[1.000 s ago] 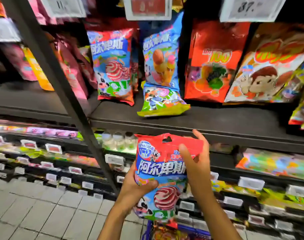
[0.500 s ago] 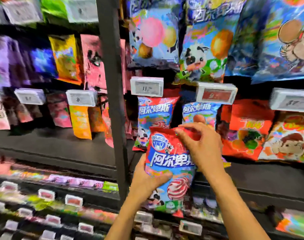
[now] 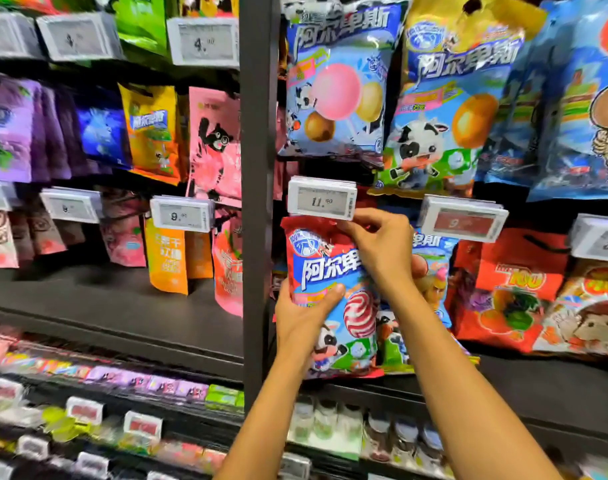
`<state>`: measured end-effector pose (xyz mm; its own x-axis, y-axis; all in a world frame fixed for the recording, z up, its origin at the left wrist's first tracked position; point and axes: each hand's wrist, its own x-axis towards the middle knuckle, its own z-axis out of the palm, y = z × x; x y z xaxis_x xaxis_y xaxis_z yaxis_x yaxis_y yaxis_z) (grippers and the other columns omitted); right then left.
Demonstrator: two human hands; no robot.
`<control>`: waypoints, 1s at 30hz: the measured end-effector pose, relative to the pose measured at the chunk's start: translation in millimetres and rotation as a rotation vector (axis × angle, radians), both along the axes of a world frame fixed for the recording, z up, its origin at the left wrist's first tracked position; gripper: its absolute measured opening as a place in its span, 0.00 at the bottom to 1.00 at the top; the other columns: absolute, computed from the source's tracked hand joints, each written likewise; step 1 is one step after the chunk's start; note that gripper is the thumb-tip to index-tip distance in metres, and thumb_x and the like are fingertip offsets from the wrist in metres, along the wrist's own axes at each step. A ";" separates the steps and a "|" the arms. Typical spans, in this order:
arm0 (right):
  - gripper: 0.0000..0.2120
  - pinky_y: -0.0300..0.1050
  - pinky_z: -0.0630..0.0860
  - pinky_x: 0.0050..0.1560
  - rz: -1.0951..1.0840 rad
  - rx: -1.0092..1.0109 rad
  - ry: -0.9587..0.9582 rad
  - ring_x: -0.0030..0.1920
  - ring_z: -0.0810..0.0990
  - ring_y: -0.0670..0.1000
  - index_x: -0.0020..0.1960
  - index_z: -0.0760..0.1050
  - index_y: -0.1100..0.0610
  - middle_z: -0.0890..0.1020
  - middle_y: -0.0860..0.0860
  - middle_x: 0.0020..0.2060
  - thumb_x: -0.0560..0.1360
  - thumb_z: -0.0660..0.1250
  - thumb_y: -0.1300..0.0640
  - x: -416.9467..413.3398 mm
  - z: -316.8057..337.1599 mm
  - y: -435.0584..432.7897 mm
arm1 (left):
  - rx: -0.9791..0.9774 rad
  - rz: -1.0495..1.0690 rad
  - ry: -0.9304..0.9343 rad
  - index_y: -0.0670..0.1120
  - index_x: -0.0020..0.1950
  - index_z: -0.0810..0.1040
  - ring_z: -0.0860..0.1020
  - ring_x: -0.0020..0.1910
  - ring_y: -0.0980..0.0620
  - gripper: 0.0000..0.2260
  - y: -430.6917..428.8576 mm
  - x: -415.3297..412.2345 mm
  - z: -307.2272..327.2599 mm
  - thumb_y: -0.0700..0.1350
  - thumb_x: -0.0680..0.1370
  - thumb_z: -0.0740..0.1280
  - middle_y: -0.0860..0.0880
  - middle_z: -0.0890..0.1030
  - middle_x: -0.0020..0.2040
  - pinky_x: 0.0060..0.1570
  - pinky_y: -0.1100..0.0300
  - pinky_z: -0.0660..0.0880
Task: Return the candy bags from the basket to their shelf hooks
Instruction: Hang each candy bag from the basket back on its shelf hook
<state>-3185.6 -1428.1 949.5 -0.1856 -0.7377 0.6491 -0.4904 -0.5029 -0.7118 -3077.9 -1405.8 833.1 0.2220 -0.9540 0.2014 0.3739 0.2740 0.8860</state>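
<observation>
Just below the white price tag (image 3: 321,200) at the centre of the frame, the red candy bag (image 3: 321,268) is held upright, its long axis vertical and its top edge touching the tag's lower rim. The right hand (image 3: 385,251) is nearer the goal: its fingers (image 3: 363,225) pinch the bag's top edge from the right, forearm rising from lower right. The left hand (image 3: 300,320) grips the lower left side, thumb across the front. The hook is hidden behind the tag; the bag's top probably has to go up and back onto it.
</observation>
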 end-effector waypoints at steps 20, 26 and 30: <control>0.09 0.55 0.78 0.46 -0.107 -0.140 -0.020 0.45 0.82 0.54 0.50 0.86 0.53 0.87 0.52 0.43 0.70 0.74 0.57 16.0 0.5 -15.0 | -0.021 0.022 0.059 0.51 0.56 0.77 0.86 0.44 0.47 0.33 -8.6 4.7 6.0 0.55 0.54 0.83 0.50 0.86 0.48 0.39 0.55 0.82; 0.08 0.53 0.77 0.42 -0.102 -0.160 0.013 0.43 0.80 0.53 0.48 0.86 0.53 0.87 0.53 0.40 0.70 0.75 0.55 15.7 0.8 -9.3 | -0.058 0.037 0.062 0.50 0.58 0.76 0.86 0.46 0.47 0.35 -6.0 5.0 1.7 0.54 0.55 0.82 0.49 0.86 0.50 0.40 0.55 0.82; 0.08 0.44 0.75 0.43 -0.053 -0.199 -0.064 0.42 0.77 0.47 0.48 0.86 0.56 0.84 0.46 0.37 0.69 0.76 0.59 17.4 -1.5 -12.6 | -0.099 0.093 0.025 0.48 0.58 0.76 0.85 0.46 0.48 0.34 -6.0 4.3 1.4 0.53 0.56 0.84 0.50 0.86 0.50 0.40 0.59 0.82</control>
